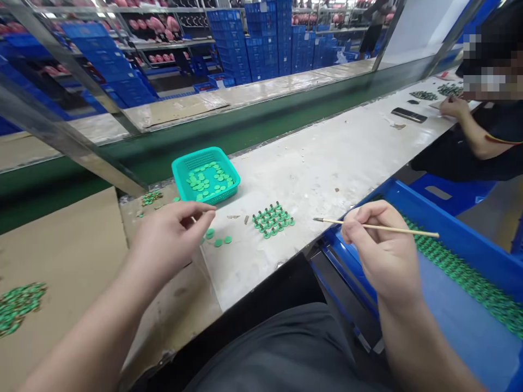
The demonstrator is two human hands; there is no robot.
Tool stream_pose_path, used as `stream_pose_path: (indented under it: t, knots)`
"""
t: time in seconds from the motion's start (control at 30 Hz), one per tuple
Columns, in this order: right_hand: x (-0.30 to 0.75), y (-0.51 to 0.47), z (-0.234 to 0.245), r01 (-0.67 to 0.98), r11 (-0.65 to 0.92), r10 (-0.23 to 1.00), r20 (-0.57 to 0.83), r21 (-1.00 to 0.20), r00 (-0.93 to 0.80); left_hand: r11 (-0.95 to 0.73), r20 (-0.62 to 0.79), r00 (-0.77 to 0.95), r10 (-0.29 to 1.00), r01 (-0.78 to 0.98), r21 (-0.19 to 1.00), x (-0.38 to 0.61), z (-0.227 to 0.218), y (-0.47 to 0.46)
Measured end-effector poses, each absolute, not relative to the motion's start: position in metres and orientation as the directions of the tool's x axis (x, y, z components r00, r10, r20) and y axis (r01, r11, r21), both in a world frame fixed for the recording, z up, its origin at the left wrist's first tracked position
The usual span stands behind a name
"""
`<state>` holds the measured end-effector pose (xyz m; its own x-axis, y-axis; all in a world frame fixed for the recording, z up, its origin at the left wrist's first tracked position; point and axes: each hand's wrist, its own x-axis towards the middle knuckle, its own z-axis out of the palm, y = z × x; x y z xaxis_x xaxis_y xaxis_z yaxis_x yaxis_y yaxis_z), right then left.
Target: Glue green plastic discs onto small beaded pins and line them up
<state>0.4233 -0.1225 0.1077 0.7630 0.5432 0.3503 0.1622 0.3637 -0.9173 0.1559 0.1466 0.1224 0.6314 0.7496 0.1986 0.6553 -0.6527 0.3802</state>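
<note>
My right hand (382, 247) is closed on a thin paintbrush (376, 226), its tip pointing left above the bench edge. My left hand (171, 239) hovers over the bench with fingers pinched together; a small pale thing shows between them, too small to name. Just beyond its fingertips lie a few loose green discs (218, 239). A cluster of small green parts with dark tops (273, 219) stands upright between my hands. A teal basket (183, 166) behind them holds several green discs.
A blue crate (449, 228) at my right holds rows of green parts. More green pieces (18, 305) lie on cardboard at the left. A green conveyor (253, 130) runs behind the bench. Another person's hand (453, 106) works at the far right, near a dark phone (408, 115).
</note>
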Motion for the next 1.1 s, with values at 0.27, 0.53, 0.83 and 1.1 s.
stream_pose_path:
  t: [0.27, 0.53, 0.83, 1.1]
  knots:
    - [0.406, -0.113, 0.097, 0.132, 0.274, 0.701, 0.291, -0.953, 0.651, -0.676, -0.074, 0.720, 0.690, 0.678, 0.289, 0.165, 0.103, 0.150]
    - [0.386, -0.110, 0.105, 0.221, 0.244, 0.717, 0.329, -0.944, 0.614, -0.585, -0.078, 0.683, 0.726, 0.674, 0.450, 0.105, 0.098, 0.107]
    - [0.348, -0.079, 0.105, 0.211, 0.242, 0.840, 0.314, -0.947, 0.442, -0.557, 0.290, 0.482, 0.827, 0.633, 0.538, 0.007, 0.057, 0.052]
    - [0.314, -0.046, 0.109, 0.153, 0.219, 0.903, 0.259, -0.964, 0.343, -0.703, 0.262, 0.687, 0.678, 0.500, 0.506, -0.002, 0.062, 0.066]
